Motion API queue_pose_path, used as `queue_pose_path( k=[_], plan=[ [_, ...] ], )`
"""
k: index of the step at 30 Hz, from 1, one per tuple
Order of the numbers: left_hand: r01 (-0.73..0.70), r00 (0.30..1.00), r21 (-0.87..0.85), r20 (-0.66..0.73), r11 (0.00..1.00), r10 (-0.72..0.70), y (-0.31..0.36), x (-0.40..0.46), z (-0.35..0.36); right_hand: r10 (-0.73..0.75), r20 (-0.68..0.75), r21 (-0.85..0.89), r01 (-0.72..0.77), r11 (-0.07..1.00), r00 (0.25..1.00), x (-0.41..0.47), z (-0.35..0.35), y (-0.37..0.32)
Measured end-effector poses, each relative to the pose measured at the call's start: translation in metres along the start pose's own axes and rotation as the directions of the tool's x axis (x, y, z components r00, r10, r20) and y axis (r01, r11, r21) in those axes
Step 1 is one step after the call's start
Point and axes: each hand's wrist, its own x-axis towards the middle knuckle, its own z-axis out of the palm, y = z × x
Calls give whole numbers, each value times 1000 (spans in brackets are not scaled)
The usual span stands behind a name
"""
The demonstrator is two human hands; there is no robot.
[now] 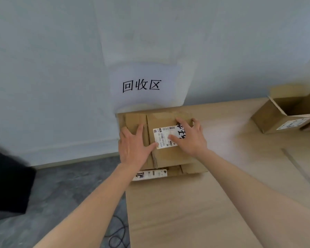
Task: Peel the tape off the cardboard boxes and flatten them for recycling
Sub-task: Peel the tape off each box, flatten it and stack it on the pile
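A flattened cardboard box [168, 156] with a white shipping label [164, 136] lies on top of another flattened box [190, 170] by the wall. My left hand [132, 145] presses flat on its left part, fingers straight. On the label side my right hand [190, 136] presses down with spread fingers. An open, unflattened cardboard box [276, 115] with a label stands at the far right.
A large cardboard sheet [204, 203] covers the floor under the boxes. A paper sign [141, 85] with black characters hangs on the wall above the stack. Grey floor and a black cable [118, 235] lie left; a dark object [7, 181] sits at the left edge.
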Motion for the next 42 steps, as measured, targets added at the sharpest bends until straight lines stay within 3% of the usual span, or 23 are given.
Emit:
queue_pose_path(
  k=[4, 7, 9, 12, 20, 24, 26, 29, 33, 42],
  plan=[
    [-21, 1000, 131, -14, 991, 23, -17, 18, 44, -105, 29, -186, 109, 976, 994, 24, 41, 18],
    [-225, 960, 191, -122, 955, 251, -30, 16, 69, -265, -11, -240, 255, 937, 964, 22, 64, 31],
    [-327, 930, 223, -98, 918, 355, -33, 19, 77, -290, 4, -244, 282, 928, 957, 24, 68, 34],
    [-323, 942, 207, -20, 924, 334, -32, 22, 80, -280, 28, -260, 277, 925, 960, 26, 68, 37],
    [-307, 946, 211, -44, 928, 322, -33, 22, 85, -276, -43, -285, 253, 924, 960, 26, 74, 36],
    [-280, 958, 245, 131, 928, 255, -23, 22, 69, -238, 10, -458, 216, 863, 971, 17, 65, 21],
    [-289, 949, 256, 207, 922, 240, -11, 22, 46, -186, 42, -460, 185, 869, 982, 6, 49, 9],
    [-341, 935, 278, 194, 898, 296, 7, 15, 4, -173, 0, -331, 163, 930, 985, -25, 5, 4],
    [-371, 926, 296, 194, 880, 325, 38, -27, -50, -220, 13, -368, 209, 906, 976, -80, -75, 19],
    [-437, 899, 232, 69, 869, 433, 188, -196, -165, -150, -83, -477, 93, 874, 985, -253, -266, 105]
  ],
)
